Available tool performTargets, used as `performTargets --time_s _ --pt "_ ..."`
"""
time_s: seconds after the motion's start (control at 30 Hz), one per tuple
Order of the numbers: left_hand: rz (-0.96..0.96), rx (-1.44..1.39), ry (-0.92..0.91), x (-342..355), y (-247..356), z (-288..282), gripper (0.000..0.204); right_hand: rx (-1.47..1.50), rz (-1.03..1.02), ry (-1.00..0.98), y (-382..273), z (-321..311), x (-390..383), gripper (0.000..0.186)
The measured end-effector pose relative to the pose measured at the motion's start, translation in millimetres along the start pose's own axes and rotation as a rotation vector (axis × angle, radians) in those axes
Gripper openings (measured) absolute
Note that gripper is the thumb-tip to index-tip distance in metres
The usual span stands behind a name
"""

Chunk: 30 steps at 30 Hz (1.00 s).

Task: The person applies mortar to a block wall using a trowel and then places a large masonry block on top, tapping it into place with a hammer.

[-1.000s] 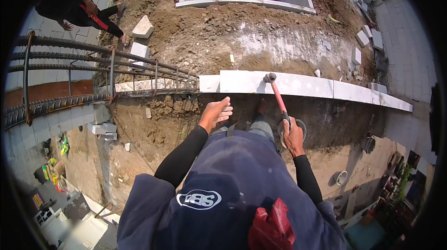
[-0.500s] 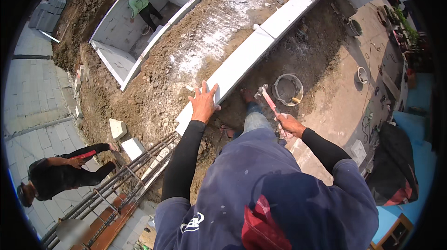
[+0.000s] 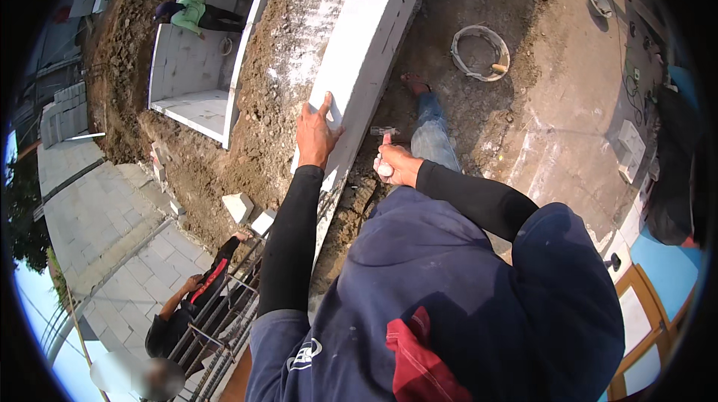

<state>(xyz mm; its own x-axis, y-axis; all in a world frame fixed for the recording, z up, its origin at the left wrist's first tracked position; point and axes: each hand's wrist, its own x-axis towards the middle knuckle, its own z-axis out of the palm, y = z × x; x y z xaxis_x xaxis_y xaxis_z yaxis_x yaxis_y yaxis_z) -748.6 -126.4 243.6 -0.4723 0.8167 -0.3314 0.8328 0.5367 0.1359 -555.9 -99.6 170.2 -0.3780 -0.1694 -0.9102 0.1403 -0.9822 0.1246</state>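
My left hand (image 3: pixel 318 135) lies with fingers spread on the top of a low white block wall (image 3: pixel 363 24), which runs from the lower middle up to the top of the view. On the right side of that wall, my right hand (image 3: pixel 399 166) is wrapped round the handle of a hammer (image 3: pixel 384 132). The hammer's metal head is close to the wall's side face; whether they touch I cannot tell. Most of the handle is hidden in my fist.
A bucket (image 3: pixel 454 50) of grey material stands on the dirt to the right, a smaller bucket (image 3: pixel 600 2) beyond it. One co-worker (image 3: pixel 191 13) bends inside a block-walled pit; another (image 3: pixel 176 327) is beside a rebar cage (image 3: pixel 217 342). Loose white blocks (image 3: pixel 238 207) lie near the cage.
My right hand has brought the hammer left, down to the wall's side. My left hand stays on the wall top, its fingers shifted slightly. The whole view has turned.
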Motion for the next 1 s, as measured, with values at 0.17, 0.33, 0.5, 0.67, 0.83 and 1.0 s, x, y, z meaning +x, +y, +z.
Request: performTargets --time_s 0.17,0.33,0.5,0.67,0.83,1.0 --pt "0.044 0.025 0.053 -1 -7 2 0.090 -0.005 0.073 -0.127 31 8 14 0.011" --pt "0.010 0.027 0.009 3 -3 -1 0.086 0.059 0.050 0.053 34 18 13 0.010" --pt "-0.008 0.010 0.015 2 5 -3 0.085 0.048 0.062 -0.167 27 2 30 0.010" --pt "-0.031 0.027 0.031 2 7 -2 0.086 0.134 0.036 -0.020 25 17 21 0.010" --pt "-0.024 0.069 0.028 0 5 -3 0.085 0.105 0.048 -0.123 18 16 12 0.010" --pt "-0.062 0.037 0.004 2 5 -1 0.083 0.264 -0.022 -0.049 4 13 -4 0.007"
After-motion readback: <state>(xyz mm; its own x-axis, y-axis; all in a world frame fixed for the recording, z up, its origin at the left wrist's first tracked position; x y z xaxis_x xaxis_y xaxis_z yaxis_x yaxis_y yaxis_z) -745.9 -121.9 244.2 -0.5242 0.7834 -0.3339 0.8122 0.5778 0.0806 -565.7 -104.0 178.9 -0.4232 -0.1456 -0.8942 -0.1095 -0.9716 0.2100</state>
